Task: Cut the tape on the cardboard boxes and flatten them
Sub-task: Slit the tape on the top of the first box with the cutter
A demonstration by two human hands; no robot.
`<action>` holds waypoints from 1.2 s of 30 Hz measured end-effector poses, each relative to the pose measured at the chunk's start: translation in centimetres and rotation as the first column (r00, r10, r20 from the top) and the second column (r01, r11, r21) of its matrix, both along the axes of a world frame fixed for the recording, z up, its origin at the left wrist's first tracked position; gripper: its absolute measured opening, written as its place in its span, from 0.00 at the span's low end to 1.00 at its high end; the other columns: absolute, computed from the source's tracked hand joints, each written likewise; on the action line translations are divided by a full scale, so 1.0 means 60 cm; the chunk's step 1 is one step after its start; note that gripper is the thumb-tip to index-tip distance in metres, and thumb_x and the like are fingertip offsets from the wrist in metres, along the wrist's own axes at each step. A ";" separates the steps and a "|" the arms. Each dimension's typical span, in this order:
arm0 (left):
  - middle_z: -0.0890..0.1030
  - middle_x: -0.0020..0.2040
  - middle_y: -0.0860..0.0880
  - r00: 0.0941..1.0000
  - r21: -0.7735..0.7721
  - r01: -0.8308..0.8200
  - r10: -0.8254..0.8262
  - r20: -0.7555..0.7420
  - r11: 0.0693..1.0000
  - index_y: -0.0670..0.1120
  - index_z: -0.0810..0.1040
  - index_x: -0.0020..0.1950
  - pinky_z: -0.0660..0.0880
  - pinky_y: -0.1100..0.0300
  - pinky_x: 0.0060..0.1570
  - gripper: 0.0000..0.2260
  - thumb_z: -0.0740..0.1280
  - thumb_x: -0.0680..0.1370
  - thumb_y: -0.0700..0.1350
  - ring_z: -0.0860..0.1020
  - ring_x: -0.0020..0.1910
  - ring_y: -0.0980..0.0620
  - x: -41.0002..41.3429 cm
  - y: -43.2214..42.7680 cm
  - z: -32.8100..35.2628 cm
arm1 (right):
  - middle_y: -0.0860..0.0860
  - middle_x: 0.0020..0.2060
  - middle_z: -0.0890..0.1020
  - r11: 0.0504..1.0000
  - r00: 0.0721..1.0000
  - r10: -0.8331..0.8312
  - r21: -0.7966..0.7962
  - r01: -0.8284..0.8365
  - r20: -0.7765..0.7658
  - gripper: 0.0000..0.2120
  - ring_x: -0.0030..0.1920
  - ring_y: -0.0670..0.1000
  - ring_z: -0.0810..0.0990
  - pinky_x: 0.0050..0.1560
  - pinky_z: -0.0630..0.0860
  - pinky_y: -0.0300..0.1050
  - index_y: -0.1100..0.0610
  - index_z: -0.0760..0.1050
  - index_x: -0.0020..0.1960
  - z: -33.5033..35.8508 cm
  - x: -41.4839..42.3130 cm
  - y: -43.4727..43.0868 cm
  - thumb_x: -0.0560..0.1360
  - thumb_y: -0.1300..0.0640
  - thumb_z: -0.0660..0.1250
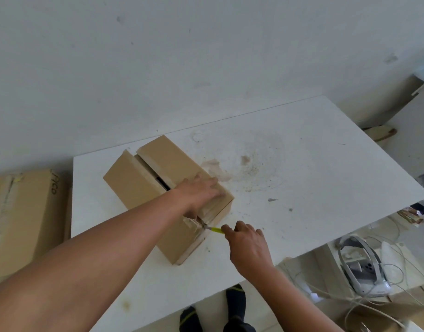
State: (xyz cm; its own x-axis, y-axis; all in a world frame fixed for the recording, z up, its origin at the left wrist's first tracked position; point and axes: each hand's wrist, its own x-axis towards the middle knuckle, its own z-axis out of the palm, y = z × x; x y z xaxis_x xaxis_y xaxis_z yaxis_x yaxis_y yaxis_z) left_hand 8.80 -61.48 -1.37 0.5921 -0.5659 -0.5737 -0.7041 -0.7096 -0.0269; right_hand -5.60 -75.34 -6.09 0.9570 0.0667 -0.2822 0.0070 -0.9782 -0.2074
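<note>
Cardboard box (139, 185) lies on the white table (302, 164), long side running away from the person. Top flaps are parted along the centre seam, with a dark gap showing.

Left hand (201, 192): flat on the box's right-hand top flap at its near end, fingers straight, pressing down, grasping nothing.

Right hand (248, 245): just beside the box's near end, fingers curled round a yellow-handled cutter (215, 229). The blade tip touches the tape (194, 225) on the box's near end face.

Larger carton (21, 219) stands left of the box, off the table. White headset (359, 267) with cables lies on the floor, well to the right of the box and nearer the person.
</note>
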 end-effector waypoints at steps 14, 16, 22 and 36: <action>0.61 0.79 0.42 0.998 0.040 0.063 -0.063 -0.006 0.997 0.55 0.58 0.80 0.72 0.43 0.66 0.39 0.76 0.74 0.52 0.66 0.73 0.35 -0.001 -0.007 0.005 | 0.51 0.51 0.73 0.997 0.995 0.080 -0.003 -0.080 0.054 0.25 0.48 0.53 0.72 0.47 0.65 0.46 0.48 0.64 0.74 -0.008 0.027 -0.022 0.79 0.63 0.57; 0.62 0.78 0.42 0.998 0.030 0.055 -0.055 -0.010 0.998 0.56 0.59 0.79 0.72 0.43 0.66 0.40 0.77 0.73 0.52 0.66 0.73 0.36 -0.001 -0.005 0.003 | 0.51 0.51 0.74 1.000 0.999 0.023 -0.007 -0.022 0.041 0.24 0.50 0.54 0.74 0.48 0.67 0.47 0.47 0.64 0.73 -0.004 0.039 -0.041 0.79 0.62 0.58; 0.68 0.71 0.45 0.999 -0.112 -0.041 0.040 -0.014 0.993 0.47 0.67 0.73 0.75 0.45 0.61 0.31 0.74 0.72 0.42 0.67 0.71 0.42 -0.003 0.019 -0.004 | 0.46 0.38 0.76 0.960 0.975 -0.218 0.191 0.206 0.045 0.10 0.37 0.49 0.76 0.36 0.70 0.44 0.50 0.75 0.55 0.009 0.057 -0.091 0.77 0.50 0.61; 0.43 0.81 0.45 0.597 -0.334 -0.707 0.779 0.189 0.623 0.52 0.48 0.81 0.52 0.33 0.74 0.44 0.68 0.73 0.64 0.45 0.79 0.34 -0.102 0.116 0.013 | 0.44 0.39 0.75 0.930 0.993 -0.109 0.357 0.083 0.054 0.13 0.40 0.47 0.74 0.36 0.67 0.37 0.49 0.78 0.58 -0.011 0.161 -0.050 0.76 0.47 0.70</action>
